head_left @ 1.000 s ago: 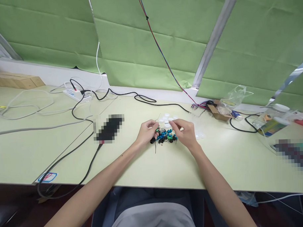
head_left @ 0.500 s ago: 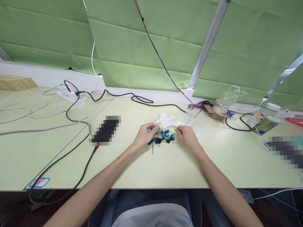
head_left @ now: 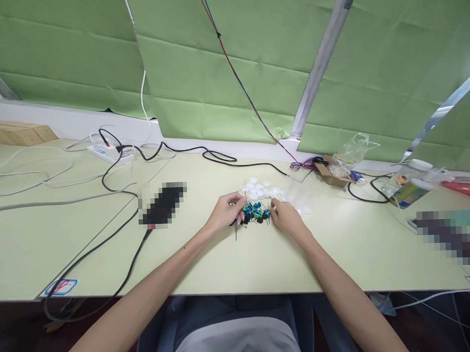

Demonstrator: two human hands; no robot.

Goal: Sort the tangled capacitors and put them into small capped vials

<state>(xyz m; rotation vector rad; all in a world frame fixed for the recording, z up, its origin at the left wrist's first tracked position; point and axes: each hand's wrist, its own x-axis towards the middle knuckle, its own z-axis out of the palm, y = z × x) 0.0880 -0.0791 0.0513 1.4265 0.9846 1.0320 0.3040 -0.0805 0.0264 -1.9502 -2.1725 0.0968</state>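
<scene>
A small heap of blue, green and black parts with thin metal legs [head_left: 257, 212] lies on the table between my hands. My left hand [head_left: 225, 211] is at the heap's left side, thumb and fingers pinched together; a thin wire shows just above the fingertips, but what they hold is too small to make out. At the heap's right edge my right hand [head_left: 285, 215] has its fingertips drawn together beside a blue part; whatever is between them is hidden. Several white round discs [head_left: 258, 188] lie just behind the heap, with a clear plastic bag [head_left: 295, 194] to their right.
A black cable [head_left: 195, 146] runs along the back of the table to a power strip [head_left: 111, 152]. A blurred dark device [head_left: 163, 205] lies at left. An open cardboard box [head_left: 331, 172] and a yellow-green container [head_left: 412, 193] stand at back right.
My right hand has shifted slightly down and left, closer to the heap, uncovering more of the clear bag. My left hand has stayed almost in place.
</scene>
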